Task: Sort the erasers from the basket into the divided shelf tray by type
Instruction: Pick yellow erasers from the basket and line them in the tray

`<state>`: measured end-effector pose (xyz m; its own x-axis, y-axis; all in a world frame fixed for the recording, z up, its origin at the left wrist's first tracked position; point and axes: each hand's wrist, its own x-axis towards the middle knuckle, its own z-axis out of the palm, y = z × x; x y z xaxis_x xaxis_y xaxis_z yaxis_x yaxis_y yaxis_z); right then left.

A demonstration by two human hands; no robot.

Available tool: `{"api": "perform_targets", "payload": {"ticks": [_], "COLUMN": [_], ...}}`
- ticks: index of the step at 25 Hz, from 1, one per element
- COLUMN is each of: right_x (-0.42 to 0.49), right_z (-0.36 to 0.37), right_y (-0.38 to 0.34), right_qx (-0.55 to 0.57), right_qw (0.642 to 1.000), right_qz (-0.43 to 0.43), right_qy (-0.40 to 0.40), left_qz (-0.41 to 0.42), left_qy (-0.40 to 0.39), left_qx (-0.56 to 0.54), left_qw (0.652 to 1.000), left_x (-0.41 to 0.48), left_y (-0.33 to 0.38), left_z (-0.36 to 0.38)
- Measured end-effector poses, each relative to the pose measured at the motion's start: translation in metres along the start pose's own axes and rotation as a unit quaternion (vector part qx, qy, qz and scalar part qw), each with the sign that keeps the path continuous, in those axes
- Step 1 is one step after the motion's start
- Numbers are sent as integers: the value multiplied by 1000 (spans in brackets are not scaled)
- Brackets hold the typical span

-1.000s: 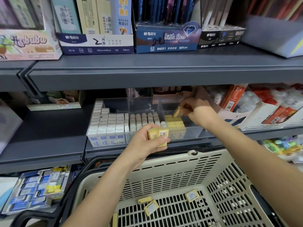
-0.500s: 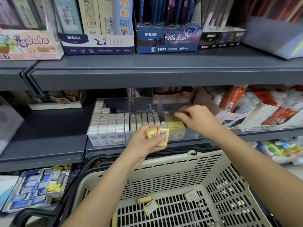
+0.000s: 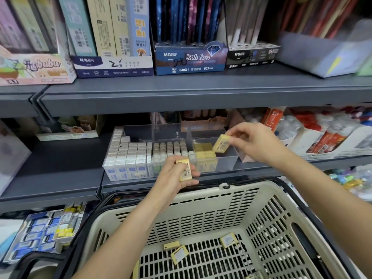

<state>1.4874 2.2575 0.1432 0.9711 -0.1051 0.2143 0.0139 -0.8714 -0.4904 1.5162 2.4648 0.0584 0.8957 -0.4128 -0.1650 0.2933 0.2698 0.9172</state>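
Note:
A clear divided tray stands on the middle shelf. It holds white erasers in blue sleeves on the left, pale rounded erasers in the middle and yellow erasers on the right. My right hand pinches a yellow eraser, tilted, just above the yellow compartment. My left hand grips another yellow eraser in front of the tray. Below, the beige basket has loose yellow erasers on its floor, one of them further right.
The upper shelf edge overhangs the tray. Pencil boxes stand on top of it. Glue packs crowd the shelf right of the tray. A lower shelf at the left holds blue-sleeved erasers. The basket's black handle lies low left.
My right hand set one yellow eraser into the tray, drew back, and now holds another one above it. My left hand held two erasers before and now shows one.

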Motion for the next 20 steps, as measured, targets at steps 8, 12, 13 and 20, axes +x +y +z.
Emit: {"api": "perform_targets", "payload": {"ticks": [8,12,13,20], "right_x": [11,10,9,-9], "right_z": [30,34,35,33], "right_y": [30,33,32,17], "right_qx": [-123,-230,-267,-167], "right_qw": [985,960,948,976], "right_qz": [18,-51,-70,-90], "right_qy": [-121,-152,-158,-108], "left_qz": [75,63,58,51], "left_qy": [32,15,10,-5], "left_qx": [176,189,200,223], "left_qw": [981,980,978,973], "left_x": [-3,-4,-4,-7], "left_y": [-8,-10,-10,-9], "left_z": [2,6,9,23]}}
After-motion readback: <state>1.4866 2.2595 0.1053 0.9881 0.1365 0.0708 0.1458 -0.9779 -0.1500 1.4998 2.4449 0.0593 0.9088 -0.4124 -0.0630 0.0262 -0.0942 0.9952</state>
